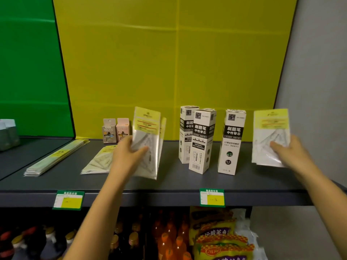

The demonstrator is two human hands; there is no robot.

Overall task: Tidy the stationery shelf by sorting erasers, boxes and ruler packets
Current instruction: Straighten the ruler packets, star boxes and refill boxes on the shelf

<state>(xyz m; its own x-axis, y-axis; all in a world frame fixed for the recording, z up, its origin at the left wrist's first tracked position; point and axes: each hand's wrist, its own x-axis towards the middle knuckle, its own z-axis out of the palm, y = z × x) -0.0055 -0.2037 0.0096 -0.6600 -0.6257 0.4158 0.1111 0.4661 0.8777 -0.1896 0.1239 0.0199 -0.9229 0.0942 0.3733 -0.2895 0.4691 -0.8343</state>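
Observation:
My left hand (129, 156) grips an upright ruler packet (148, 132) with a yellow header, above the dark shelf (169, 182); another packet stands just behind it. My right hand (289, 154) holds a second set of ruler packets (270, 132) upright at the shelf's right end. Between them stand three white refill boxes (200, 139) with black labels. Two small eraser boxes (116, 130), one grey and one pink, stand at the back left. A flat ruler packet (97, 162) lies under my left forearm, and a stack of long ruler packets (56, 156) lies further left.
Yellow and green backing boards stand behind the shelf, a grey wall on the right. Two green price tags (212, 197) hang on the front edge. Below are drink bottles (169, 239) and snack bags (221, 239). Greenish boxes (8, 134) sit at the far left.

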